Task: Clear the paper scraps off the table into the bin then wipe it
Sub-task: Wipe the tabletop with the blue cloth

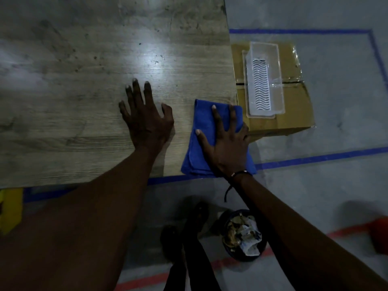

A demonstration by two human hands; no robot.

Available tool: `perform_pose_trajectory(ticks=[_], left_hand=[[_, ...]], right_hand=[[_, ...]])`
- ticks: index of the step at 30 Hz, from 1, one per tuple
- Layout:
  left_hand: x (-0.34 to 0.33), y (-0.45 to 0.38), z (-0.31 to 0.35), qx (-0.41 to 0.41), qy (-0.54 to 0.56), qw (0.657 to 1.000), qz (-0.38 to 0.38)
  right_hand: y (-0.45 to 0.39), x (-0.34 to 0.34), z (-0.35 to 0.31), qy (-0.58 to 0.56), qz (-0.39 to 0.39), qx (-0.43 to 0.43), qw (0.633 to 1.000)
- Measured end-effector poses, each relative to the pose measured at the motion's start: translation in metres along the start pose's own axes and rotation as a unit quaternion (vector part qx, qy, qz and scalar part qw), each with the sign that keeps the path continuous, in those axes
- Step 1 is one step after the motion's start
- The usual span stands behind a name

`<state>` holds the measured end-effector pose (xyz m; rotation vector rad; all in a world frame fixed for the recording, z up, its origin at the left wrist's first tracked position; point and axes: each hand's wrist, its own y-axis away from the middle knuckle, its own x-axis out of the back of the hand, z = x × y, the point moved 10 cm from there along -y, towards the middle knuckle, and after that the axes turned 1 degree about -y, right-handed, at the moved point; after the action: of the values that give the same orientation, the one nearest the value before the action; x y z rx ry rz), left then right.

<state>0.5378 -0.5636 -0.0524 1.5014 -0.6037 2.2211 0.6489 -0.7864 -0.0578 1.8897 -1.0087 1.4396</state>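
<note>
At desk [84, 59] near-right corner | right hand [225, 141] flat, fingers spread, pressing blue cloth [201, 131] | unwiped surface lay left | left hand [144, 116] open, braced.

So the folded blue cloth [201, 141] sits on the grey wood-grain bench [84, 80], right at its near right corner. The right hand [226, 143] lies flat on top of the cloth, and the left hand [144, 116] rests on the bench just left of it. Off the bench's right edge, a brown cardboard box [294, 114] stands on the floor with a clear slotted plastic tray [263, 80] on it. The round dark bin [243, 236] with paper scraps [245, 232] in it is on the floor, nearer than the bench, under the right forearm.
</note>
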Motion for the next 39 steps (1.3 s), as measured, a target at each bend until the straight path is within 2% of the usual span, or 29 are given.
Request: perform_pose_trajectory(ticks=[13, 16, 20, 23, 29, 33, 39], left_hand=[[-0.013, -0.008, 0.005, 0.006, -0.017, 0.999, -0.042], [-0.02, -0.036, 0.027, -0.04, 0.009, 0.998, -0.055], [-0.027, -0.112, 0.06, -0.116, 0.012, 0.991, -0.071], [-0.037, -0.149, 0.069, -0.117, 0.017, 0.989, -0.092], [-0.045, -0.15, 0.069, -0.096, 0.011, 0.994, -0.059], [-0.04, -0.152, 0.069, -0.079, 0.013, 0.996, -0.048], [-0.034, -0.151, 0.07, -0.082, 0.019, 0.996, -0.043]], right_hand=[[-0.089, -0.006, -0.011, -0.02, -0.013, -0.005, 1.0], [-0.11, -0.008, -0.012, -0.028, -0.017, -0.001, 0.999], [-0.144, -0.01, -0.016, -0.041, -0.016, 0.017, 0.999], [-0.172, -0.011, -0.019, -0.039, -0.019, 0.024, 0.999], [-0.222, -0.014, -0.023, -0.036, -0.018, 0.029, 0.999], [-0.221, -0.011, -0.026, -0.032, -0.009, 0.044, 0.998], [-0.125, 0.0, -0.019, -0.011, -0.024, 0.035, 0.999]])
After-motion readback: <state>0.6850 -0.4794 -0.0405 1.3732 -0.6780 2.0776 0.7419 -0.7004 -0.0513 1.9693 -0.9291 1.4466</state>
